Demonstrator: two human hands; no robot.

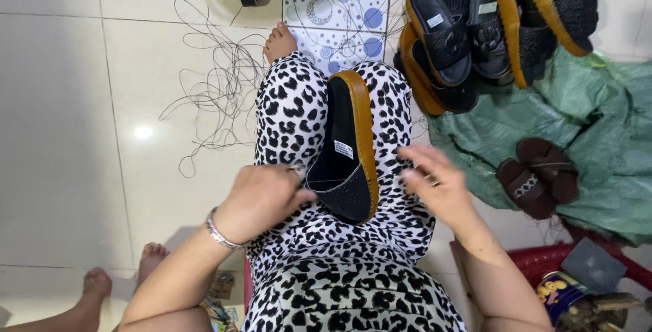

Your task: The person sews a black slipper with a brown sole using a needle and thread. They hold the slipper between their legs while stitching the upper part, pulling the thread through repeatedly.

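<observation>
A black slip-on sandal with a tan sole edge (pixel 348 147) lies on its side between my knees, on my black-and-white spotted trousers (pixel 292 111). My left hand (pixel 261 196), a silver bangle on its wrist, grips the sandal's black upper near the toe. My right hand (pixel 435 181) hovers just right of the sandal, fingers spread and slightly blurred, a ring on one finger, holding nothing I can see.
A stack of black sandals with tan soles (pixel 489 29) stands at upper right beside a green sack (pixel 584 135) bearing a brown pair (pixel 538 174). Loose dark thread (pixel 217 80) tangles on the white tiles. Another person's bare feet (pixel 122 277) show at lower left.
</observation>
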